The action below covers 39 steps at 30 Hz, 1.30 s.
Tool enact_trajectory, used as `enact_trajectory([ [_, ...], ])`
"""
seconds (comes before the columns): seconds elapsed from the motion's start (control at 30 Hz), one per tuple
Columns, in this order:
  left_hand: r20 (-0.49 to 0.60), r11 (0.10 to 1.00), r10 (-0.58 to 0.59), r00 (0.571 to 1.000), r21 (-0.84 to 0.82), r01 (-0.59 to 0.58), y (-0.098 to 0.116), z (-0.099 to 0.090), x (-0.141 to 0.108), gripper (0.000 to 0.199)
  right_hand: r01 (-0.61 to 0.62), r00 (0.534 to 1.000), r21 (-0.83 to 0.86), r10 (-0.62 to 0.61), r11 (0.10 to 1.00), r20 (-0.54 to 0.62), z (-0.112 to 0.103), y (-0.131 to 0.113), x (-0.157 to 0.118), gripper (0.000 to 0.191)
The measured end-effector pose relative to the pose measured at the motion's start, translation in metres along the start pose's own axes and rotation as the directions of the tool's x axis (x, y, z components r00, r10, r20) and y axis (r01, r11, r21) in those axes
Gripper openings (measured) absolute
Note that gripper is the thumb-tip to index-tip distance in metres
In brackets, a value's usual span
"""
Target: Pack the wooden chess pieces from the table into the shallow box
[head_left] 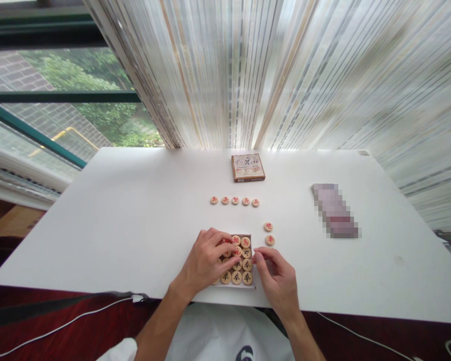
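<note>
A shallow square box [252, 288] near the table's front edge holds rows of round wooden Chinese chess pieces, some lettered red, some black. My left hand [210, 255] reaches over the box from the left, fingers apart and bent, with fingertips on or just above the pieces; it covers much of the left side. At the box's right wall is my right hand [278, 276], its thumb and forefinger pinched together. What lies between those fingertips is too small to make out. Just beyond it, two red-lettered pieces, a cannon piece [268, 227] and a chariot piece [269, 240], lie on the table.
Several red soldier pieces [235, 200] form a row across the white table [135, 215]. Behind them lies a flat printed box lid [248, 167]. A blurred-out pinkish object [336, 213] is at the right. A striped curtain [218, 75] hangs along the back, beside a window [71, 95].
</note>
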<state>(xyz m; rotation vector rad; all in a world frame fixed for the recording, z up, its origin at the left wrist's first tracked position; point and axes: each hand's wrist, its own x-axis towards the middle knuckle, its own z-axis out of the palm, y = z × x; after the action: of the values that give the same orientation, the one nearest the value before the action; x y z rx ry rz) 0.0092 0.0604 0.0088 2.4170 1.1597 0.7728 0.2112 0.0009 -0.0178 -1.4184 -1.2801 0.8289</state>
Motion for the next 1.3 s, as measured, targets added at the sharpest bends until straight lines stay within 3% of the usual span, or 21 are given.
enact_trajectory([
  [0.73, 0.029, 1.0, 0.019, 0.999, -0.016, -0.019, -0.002, -0.002, -0.003, 0.009, -0.017, 1.0, -0.003, 0.017, 1.0, 0.01, 0.0, 0.001, -0.001, 0.014],
  [0.97, -0.026, 0.999, -0.029, 0.999, -0.025, 0.028, -0.006, -0.013, -0.001, 0.009, -0.028, 1.0, 0.004, 0.028, 1.0, 0.011, 0.0, 0.001, -0.001, 0.017],
  [1.3, -0.153, 0.998, -0.06, 0.986, -0.04, 0.055, -0.032, -0.029, 0.014, 0.013, -0.024, 1.0, 0.011, 0.024, 1.0, -0.003, 0.001, 0.004, -0.001, 0.018],
])
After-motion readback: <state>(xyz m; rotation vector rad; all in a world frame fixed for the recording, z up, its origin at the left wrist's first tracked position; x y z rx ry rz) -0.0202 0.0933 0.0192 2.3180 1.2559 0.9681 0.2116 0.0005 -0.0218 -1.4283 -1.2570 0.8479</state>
